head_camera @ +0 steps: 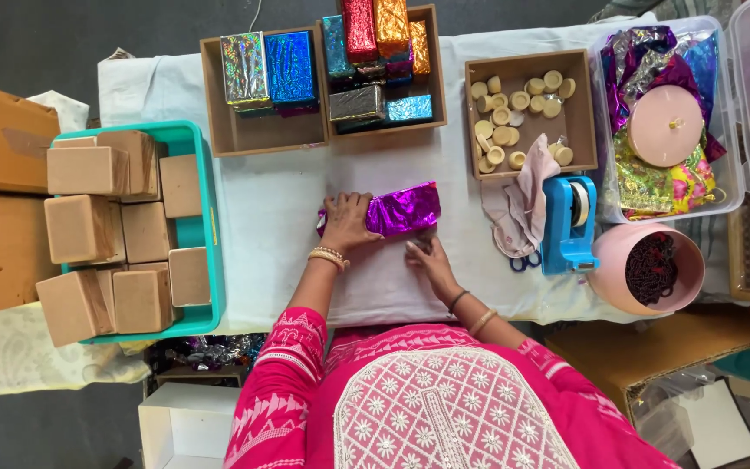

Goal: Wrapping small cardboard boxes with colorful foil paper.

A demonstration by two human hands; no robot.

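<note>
Two hands on one box wrapped in shiny magenta foil [403, 209], mid white cloth-covered table [279, 217]. Left hand [346, 221] w/ fingers curled over its left end; right hand [428, 258] fingers together, flat just below it, near blue tape dispenser [566, 227].

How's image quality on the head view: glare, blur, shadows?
Head view: even, soft light, only faint shadows under the left hand and right hand; sparkly glare on the purple foil-wrapped box and the wrapped boxes behind it; focus sharp at the centre, no evident motion blur; table edge bows slightly, suggesting wide-angle distortion.
</note>
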